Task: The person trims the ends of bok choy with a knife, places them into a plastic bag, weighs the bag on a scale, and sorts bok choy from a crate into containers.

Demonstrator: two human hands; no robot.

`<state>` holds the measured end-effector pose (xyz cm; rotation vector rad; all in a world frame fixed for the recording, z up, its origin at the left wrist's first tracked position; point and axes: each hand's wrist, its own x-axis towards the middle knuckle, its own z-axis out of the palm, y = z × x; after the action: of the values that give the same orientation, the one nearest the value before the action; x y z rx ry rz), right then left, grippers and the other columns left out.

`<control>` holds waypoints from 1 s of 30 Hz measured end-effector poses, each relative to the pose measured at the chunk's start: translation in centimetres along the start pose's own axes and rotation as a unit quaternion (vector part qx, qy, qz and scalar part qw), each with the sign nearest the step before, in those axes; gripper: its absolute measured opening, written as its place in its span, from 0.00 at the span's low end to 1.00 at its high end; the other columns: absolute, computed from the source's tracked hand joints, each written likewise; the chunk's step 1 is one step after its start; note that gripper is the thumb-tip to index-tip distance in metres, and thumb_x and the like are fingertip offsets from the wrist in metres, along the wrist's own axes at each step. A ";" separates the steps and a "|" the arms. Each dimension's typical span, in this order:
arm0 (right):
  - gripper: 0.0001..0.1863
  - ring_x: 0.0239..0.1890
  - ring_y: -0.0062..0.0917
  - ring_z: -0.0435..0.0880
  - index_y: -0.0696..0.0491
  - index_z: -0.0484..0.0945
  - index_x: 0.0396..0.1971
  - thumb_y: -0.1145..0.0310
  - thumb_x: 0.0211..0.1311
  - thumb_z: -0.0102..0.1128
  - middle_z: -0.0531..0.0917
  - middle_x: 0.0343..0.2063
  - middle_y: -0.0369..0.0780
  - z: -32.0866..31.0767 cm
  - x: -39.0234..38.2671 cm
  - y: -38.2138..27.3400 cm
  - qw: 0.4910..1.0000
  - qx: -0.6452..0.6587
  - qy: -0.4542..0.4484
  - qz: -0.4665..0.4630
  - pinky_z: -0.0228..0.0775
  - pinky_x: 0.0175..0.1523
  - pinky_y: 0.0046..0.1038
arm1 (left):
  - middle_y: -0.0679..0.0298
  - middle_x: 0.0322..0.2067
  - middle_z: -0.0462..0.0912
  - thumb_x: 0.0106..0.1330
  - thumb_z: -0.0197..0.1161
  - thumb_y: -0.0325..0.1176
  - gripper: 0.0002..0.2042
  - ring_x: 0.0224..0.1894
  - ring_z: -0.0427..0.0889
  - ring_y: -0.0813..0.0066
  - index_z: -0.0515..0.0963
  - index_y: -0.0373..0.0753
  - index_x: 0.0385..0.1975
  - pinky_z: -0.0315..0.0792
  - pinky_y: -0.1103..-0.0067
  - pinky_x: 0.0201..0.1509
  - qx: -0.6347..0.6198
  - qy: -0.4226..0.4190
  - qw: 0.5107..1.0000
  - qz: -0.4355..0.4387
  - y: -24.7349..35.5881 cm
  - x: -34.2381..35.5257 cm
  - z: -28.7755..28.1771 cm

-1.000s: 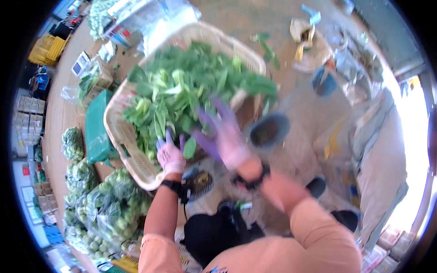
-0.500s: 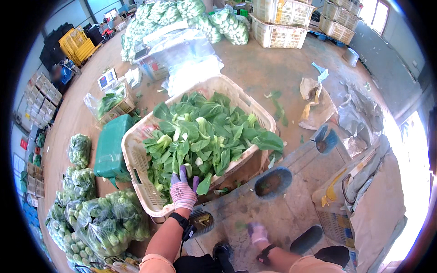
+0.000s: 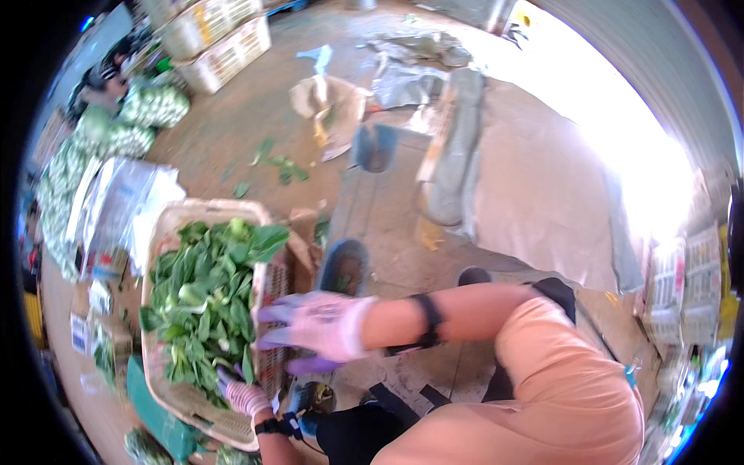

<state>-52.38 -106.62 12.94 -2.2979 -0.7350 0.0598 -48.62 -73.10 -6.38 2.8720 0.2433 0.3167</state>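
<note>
A cream plastic crate [image 3: 159, 380], heaped with leafy bok choy [image 3: 203, 310], stands at the left. Both my hands wear striped gloves with purple fingers. My left hand [image 3: 246, 395] lies at the crate's near corner, its partly hidden fingertips at the edge of the leaves; they look extended. Stretched across toward the crate's right side is my right hand [image 3: 322, 329], fingers apart, palm side hidden. Nothing shows in its grip. Its fingertips overlap the crate wall, and whether they touch it is unclear.
A grey bench [image 3: 353, 213] with oval blue-rimmed recesses runs beside the crate. A green container [image 3: 159, 415] is at its left. Brown sheeting [image 3: 535, 178] covers something at the right. Stacked crates [image 3: 225, 54] and bagged vegetables [image 3: 155, 105] stand farther back.
The view has swung to the right, so the crate appears farther left. My right hand has risen from beside my legs to the crate's side. My left hand remains by the greens.
</note>
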 end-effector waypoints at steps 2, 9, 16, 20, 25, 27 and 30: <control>0.27 0.58 0.47 0.67 0.51 0.70 0.53 0.58 0.54 0.61 0.66 0.57 0.52 -6.4 -9.4 1.0 0.997 -0.037 0.023 0.056 0.61 0.61 0.38 | 0.42 0.50 0.70 0.62 0.59 0.37 0.23 0.49 0.71 0.45 0.67 0.34 0.55 0.67 0.65 0.52 0.024 -0.003 1.000 -0.006 2.0 -0.2 -1.0; 0.42 0.62 0.46 0.59 0.51 0.63 0.59 0.43 0.46 0.62 0.62 0.59 0.52 -12.4 -34.1 2.5 0.825 -0.249 0.012 0.508 0.57 0.63 0.39 | 0.40 0.55 0.67 0.60 0.57 0.47 0.37 0.52 0.72 0.46 0.48 0.46 0.67 0.69 0.65 0.52 0.198 -0.248 0.948 -0.027 3.6 2.0 -4.2; 0.26 0.55 0.37 0.71 0.51 0.73 0.50 0.56 0.52 0.62 0.74 0.50 0.46 -12.9 -37.8 4.4 0.879 -0.068 0.068 0.467 0.63 0.58 0.34 | 0.49 0.39 0.81 0.60 0.52 0.56 0.26 0.45 0.79 0.53 0.72 0.44 0.52 0.71 0.65 0.48 0.234 -0.392 0.889 0.018 9.8 1.4 -12.8; 0.20 0.52 0.38 0.73 0.51 0.75 0.47 0.58 0.55 0.57 0.75 0.49 0.46 -15.1 -42.8 4.9 0.771 0.022 0.360 0.526 0.66 0.55 0.35 | 0.53 0.38 0.80 0.64 0.56 0.39 0.24 0.38 0.79 0.68 0.63 0.37 0.58 0.72 0.77 0.45 -0.059 -0.494 0.865 0.071 17.8 -3.5 -18.4; 0.27 0.51 0.42 0.74 0.58 0.71 0.48 0.49 0.61 0.48 0.74 0.48 0.53 -17.3 -55.2 6.8 0.288 0.027 0.362 0.886 0.67 0.53 0.40 | 0.52 0.42 0.79 0.63 0.57 0.41 0.26 0.44 0.78 0.67 0.63 0.37 0.58 0.70 0.75 0.51 0.085 -0.609 0.783 0.092 25.0 -7.5 -26.7; 0.29 0.50 0.42 0.75 0.57 0.70 0.48 0.47 0.60 0.49 0.76 0.47 0.53 -14.5 -56.3 6.3 0.314 -0.116 0.359 0.871 0.67 0.54 0.40 | 0.50 0.39 0.80 0.62 0.57 0.45 0.26 0.42 0.80 0.62 0.65 0.38 0.57 0.71 0.73 0.49 0.102 -0.600 0.783 0.131 28.3 -8.5 -28.9; 0.34 0.50 0.42 0.76 0.59 0.70 0.50 0.44 0.55 0.56 0.77 0.46 0.53 -15.8 -58.8 6.5 0.327 0.056 0.329 0.884 0.67 0.55 0.38 | 0.49 0.45 0.78 0.61 0.56 0.51 0.28 0.50 0.76 0.58 0.67 0.37 0.55 0.68 0.73 0.54 0.129 -0.613 0.761 0.167 34.3 -9.4 -29.8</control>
<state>-94.52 -150.95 10.97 -1.4521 2.2237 0.1242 -59.87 -101.15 28.82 2.6569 -0.5056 -1.6065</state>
